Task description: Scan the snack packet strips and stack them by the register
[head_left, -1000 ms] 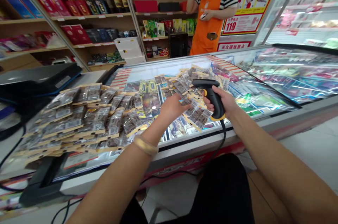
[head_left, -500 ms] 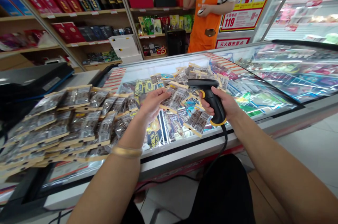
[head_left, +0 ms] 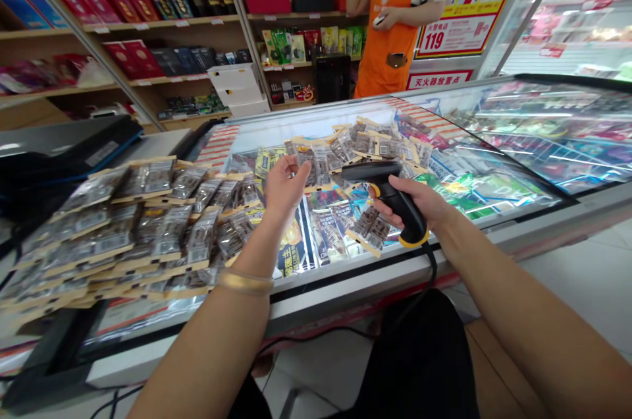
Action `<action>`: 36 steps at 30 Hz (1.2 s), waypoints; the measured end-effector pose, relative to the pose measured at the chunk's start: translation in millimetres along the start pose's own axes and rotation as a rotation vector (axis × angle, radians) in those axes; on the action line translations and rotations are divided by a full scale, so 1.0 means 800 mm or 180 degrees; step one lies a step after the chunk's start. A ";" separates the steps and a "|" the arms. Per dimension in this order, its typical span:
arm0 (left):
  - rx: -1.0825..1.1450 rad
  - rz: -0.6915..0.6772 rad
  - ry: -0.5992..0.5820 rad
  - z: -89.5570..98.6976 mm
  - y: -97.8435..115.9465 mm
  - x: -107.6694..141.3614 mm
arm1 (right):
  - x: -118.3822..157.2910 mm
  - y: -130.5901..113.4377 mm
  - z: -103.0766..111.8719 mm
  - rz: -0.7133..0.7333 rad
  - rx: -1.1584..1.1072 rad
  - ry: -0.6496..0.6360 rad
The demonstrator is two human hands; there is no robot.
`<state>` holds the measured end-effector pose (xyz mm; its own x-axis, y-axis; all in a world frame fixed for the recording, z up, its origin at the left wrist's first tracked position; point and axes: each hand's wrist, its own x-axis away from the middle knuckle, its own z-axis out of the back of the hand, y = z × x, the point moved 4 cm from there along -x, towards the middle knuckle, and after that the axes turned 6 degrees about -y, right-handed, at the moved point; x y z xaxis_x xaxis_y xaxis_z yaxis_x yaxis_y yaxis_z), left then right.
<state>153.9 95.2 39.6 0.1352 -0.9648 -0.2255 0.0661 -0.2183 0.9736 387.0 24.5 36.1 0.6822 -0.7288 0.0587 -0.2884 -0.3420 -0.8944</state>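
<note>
My right hand (head_left: 419, 205) is wrapped round the handle of a black and yellow barcode scanner (head_left: 372, 172), whose head points left over the freezer's glass top. My left hand (head_left: 288, 187) is raised with curled fingers at the near edge of some clear snack packets (head_left: 320, 165); its thumb and fingertips touch or nearly touch a packet, and whether it grips one is unclear. A single packet (head_left: 370, 228) lies just below the scanner. To the left of my left hand is a large heap of similar packets (head_left: 162, 231).
A person in an orange apron (head_left: 388, 24) stands behind the freezer (head_left: 345, 274). Shelves (head_left: 168, 22) with boxes and bottles line the back. The scanner's cable (head_left: 430, 267) hangs over the front edge. Dark equipment (head_left: 74, 142) sits at left.
My left hand has moved slightly up and turned more upright, its fingers more curled. The packet near it now lies farther back. The scanner has shifted a little down and left.
</note>
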 end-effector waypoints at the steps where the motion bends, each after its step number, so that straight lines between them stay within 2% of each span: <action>1: -0.0014 0.0042 -0.0008 0.000 0.001 0.001 | 0.000 0.000 0.000 -0.0016 0.0009 0.0006; 7: -0.0207 -0.0038 -0.0110 -0.001 0.009 0.003 | -0.002 0.001 0.000 -0.0074 0.0113 0.0079; 13: -0.0524 0.0009 -0.0033 -0.004 0.008 0.005 | 0.002 0.001 0.003 -0.0071 0.0078 0.0116; 17: -0.0994 -0.0093 0.0060 0.006 0.028 0.017 | 0.004 -0.003 0.000 0.0136 -0.0008 0.0246; 21: -0.1526 -0.0343 0.0244 0.048 0.064 0.033 | -0.013 -0.001 -0.029 0.0093 -0.0029 0.0157; 24: -0.1814 -0.0556 0.0299 0.098 0.089 0.044 | -0.042 0.004 -0.066 -0.0053 -0.0029 -0.0087; 28: -0.2254 -0.0625 0.0488 0.169 0.112 0.057 | -0.093 0.013 -0.118 -0.0210 -0.0004 -0.0395; 30: -0.2589 -0.0635 0.0580 0.196 0.122 0.064 | -0.118 0.018 -0.140 -0.0311 -0.0034 -0.0511; 33: -0.3239 -0.0591 0.0542 0.218 0.129 0.074 | -0.150 0.029 -0.165 -0.0401 -0.0179 -0.0573; 36: -0.4081 -0.0498 0.0364 0.223 0.123 0.084 | -0.171 0.044 -0.181 -0.0485 -0.0343 -0.0602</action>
<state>-6.9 -17.3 126.2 0.1189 -0.9102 -0.3967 0.9741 0.0295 0.2243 186.0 26.1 61.2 0.8337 -0.5439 0.0960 -0.2358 -0.5077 -0.8286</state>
